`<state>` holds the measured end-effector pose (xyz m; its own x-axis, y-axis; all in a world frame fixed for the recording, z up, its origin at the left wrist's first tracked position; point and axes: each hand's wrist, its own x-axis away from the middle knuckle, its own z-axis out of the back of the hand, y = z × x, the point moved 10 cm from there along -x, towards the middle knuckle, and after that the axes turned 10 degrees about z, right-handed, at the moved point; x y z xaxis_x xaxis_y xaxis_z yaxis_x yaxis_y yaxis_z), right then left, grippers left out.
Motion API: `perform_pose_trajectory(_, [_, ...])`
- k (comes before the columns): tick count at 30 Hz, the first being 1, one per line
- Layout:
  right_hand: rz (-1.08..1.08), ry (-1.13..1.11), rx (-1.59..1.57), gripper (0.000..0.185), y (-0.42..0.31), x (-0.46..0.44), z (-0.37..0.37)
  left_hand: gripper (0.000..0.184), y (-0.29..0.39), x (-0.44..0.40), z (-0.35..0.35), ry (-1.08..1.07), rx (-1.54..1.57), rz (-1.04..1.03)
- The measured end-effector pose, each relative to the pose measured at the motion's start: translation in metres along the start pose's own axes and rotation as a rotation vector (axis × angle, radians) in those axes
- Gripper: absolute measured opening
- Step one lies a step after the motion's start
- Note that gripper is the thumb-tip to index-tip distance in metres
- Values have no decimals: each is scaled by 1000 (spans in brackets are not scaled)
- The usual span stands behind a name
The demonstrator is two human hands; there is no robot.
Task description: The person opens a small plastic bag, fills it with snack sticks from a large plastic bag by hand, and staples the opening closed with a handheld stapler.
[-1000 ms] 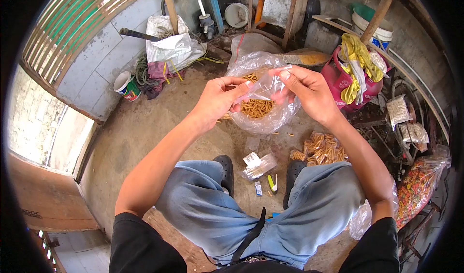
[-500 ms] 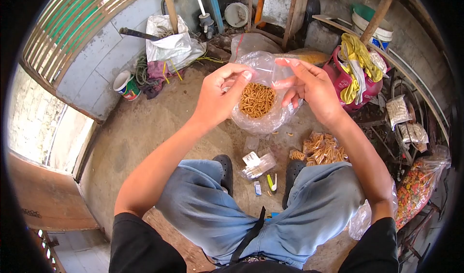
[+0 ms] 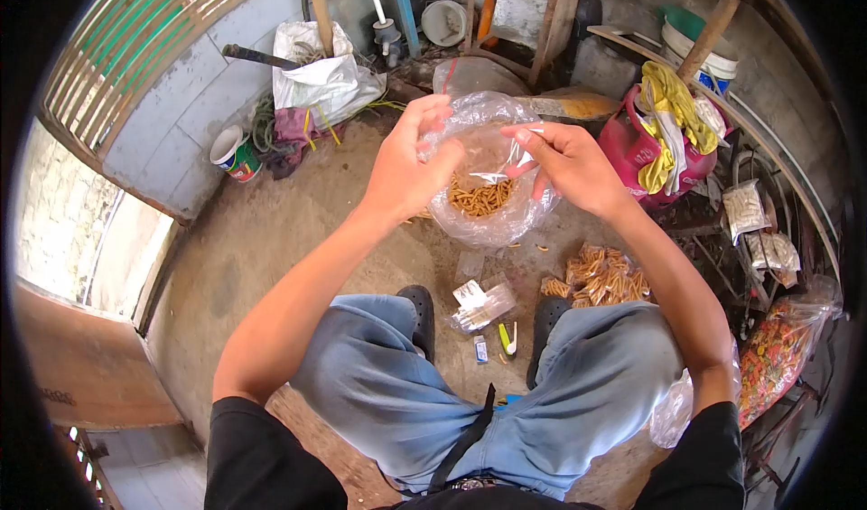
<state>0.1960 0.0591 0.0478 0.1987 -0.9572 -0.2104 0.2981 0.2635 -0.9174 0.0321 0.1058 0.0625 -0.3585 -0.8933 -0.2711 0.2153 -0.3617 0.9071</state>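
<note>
My right hand (image 3: 571,162) pinches a small clear plastic bag (image 3: 488,153) between thumb and fingers. The bag's film catches the light and looks unfilled. At its other side is my left hand (image 3: 417,159), thumb and fingers apart; whether the thumb touches the film is unclear. Below both hands stands a large clear plastic sack (image 3: 492,228) with its mouth open. Short brown stick snacks (image 3: 479,201) lie inside it, partly covered from view by the small bag.
Filled snack packets (image 3: 607,277) lie on the floor by my right foot. Between my feet are a packet of clear bags (image 3: 483,305), a green-handled tool (image 3: 508,339) and a small blue-white box (image 3: 480,351). A pink container (image 3: 632,153) with cloths stands at right, a bucket (image 3: 237,155) at left.
My left hand's fingers have spread from their pinch and moved up slightly. My right hand's fingers have closed on the small bag, which now hangs lower over the snacks.
</note>
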Motion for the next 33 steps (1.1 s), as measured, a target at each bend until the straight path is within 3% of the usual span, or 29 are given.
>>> perform_pose_trajectory(1, [2,-7,40,38,2,-2,-2,47,4,0,2,3,0,2])
perform_pose_trajectory(3, [-7,-27,46,38,3,-7,-8,72,49,17,-21,-73,-556,-470])
perform_pose_trajectory(5, [-20,-47,51,37,1,-13,-18,80,44,18,-32,-88,-546,-478])
perform_pose_trajectory(8, [8,-130,52,35,-9,-27,-37,72,28,10,-39,-108,-552,-375])
perform_pose_trajectory(10, [52,-119,104,35,-11,-42,-37,65,-10,-7,-40,-230,-449,-80])
perform_pose_trajectory(14, [70,25,134,36,-18,-72,-7,53,-34,-18,-34,-205,-383,-80])
perform_pose_trajectory(18, [37,233,108,36,53,-109,25,43,-51,-20,-37,-260,-243,51])
perform_pose_trajectory(22, [-316,-52,239,23,197,-112,-9,38,-56,-23,-45,-292,-106,171])
perform_pose_trajectory(25, [-196,-227,609,23,283,-110,-46,36,-57,-23,-55,-321,-49,179])
perform_pose_trajectory(26, [-117,-269,811,23,300,-110,-61,36,-59,-24,-57,-319,-57,183])
perform_pose_trajectory(29, [-218,-409,796,24,334,-93,-92,34,-73,-27,-62,-333,25,257])
perform_pose_trajectory(31, [-219,-405,759,22,320,-90,-105,45,-81,-33,-60,-321,-49,270])
perform_pose_trajectory(33, [-223,-402,724,21,324,-92,-118,44,-81,-37,-57,-308,-75,297])
